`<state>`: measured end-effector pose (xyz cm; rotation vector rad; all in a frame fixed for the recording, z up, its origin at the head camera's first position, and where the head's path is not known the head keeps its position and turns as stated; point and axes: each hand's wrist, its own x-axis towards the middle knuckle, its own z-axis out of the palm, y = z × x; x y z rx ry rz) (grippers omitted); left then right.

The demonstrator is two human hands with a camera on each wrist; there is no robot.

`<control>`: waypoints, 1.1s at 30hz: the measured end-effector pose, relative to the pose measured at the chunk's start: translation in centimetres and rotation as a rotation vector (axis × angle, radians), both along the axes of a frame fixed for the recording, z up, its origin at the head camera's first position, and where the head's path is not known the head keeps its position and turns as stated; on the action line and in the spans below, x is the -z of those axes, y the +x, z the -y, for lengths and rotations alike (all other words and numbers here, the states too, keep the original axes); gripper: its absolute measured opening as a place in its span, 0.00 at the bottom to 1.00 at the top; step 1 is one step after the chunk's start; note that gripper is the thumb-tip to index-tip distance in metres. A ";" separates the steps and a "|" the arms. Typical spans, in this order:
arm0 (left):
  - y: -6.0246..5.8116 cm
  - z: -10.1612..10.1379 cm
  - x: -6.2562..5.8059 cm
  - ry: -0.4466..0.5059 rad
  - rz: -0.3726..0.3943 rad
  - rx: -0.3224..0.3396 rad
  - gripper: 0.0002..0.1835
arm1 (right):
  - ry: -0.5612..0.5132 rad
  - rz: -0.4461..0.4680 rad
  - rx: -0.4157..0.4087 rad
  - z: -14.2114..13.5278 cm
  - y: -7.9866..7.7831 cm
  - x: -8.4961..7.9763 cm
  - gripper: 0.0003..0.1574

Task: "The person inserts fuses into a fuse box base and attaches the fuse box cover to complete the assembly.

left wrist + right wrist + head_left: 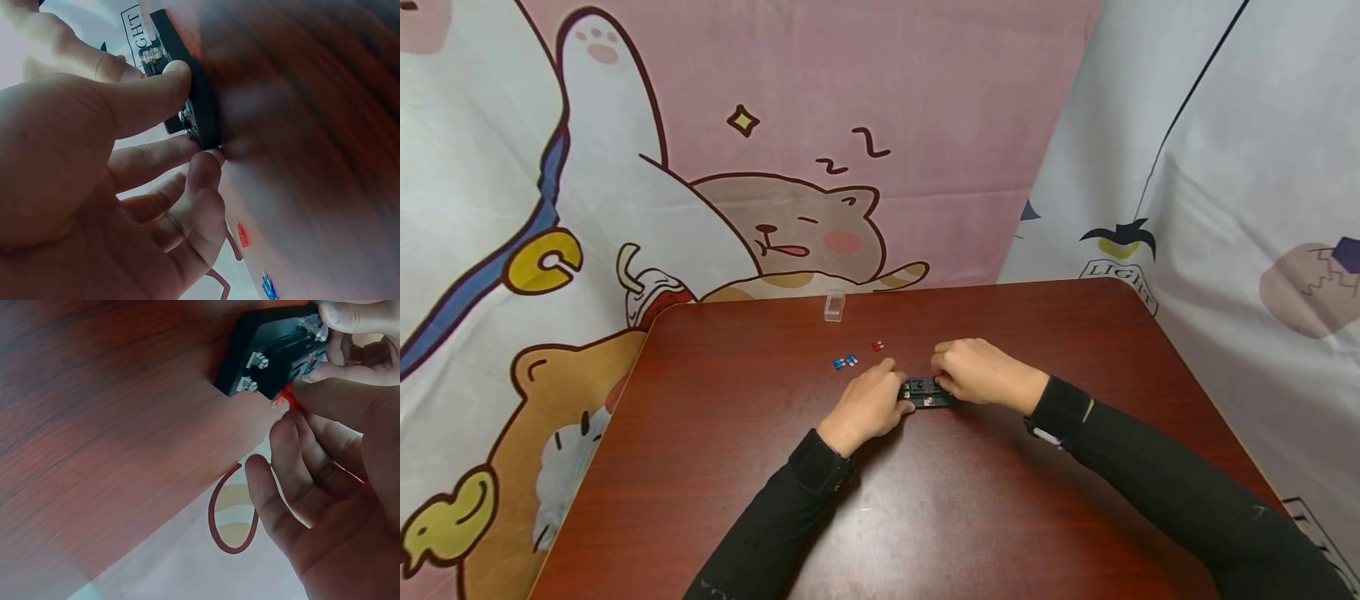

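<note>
From the head camera, a dark red wooden desk point(970, 500) stands against cartoon-print curtains point(775, 108); both hands meet mid-desk on a small black box point(927, 392), with blue pieces point(845, 362), a red piece point(876, 345) and a clear case point(834, 305) beyond. At the left wrist, the left hand point(94, 187) pinches the box's end between thumb and curled fingers point(203, 172). At the right wrist, the right hand point(337, 487) pinches a small red part point(286, 397) against the box
</note>
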<state>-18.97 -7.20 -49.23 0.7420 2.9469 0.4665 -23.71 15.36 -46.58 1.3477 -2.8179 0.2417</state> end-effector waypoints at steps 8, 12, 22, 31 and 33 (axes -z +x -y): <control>0.0 -0.2 0.2 -0.001 0.013 -0.001 0.20 | -0.020 0.061 -0.003 -0.1 -0.1 -0.1 0.07; -0.1 -0.2 0.3 0.003 0.008 0.002 0.19 | -0.019 0.080 -0.002 -0.1 -0.3 0.0 0.07; -0.4 -0.1 0.2 0.009 0.008 -0.003 0.18 | -0.001 0.137 0.019 0.3 -0.9 -0.3 0.12; -0.3 -0.1 0.1 -0.007 0.016 0.000 0.20 | -0.007 0.121 0.044 -0.2 -0.6 0.2 0.04; -0.3 -0.1 0.1 -0.012 0.013 0.000 0.20 | -0.010 0.105 0.042 -0.3 -0.6 0.3 0.04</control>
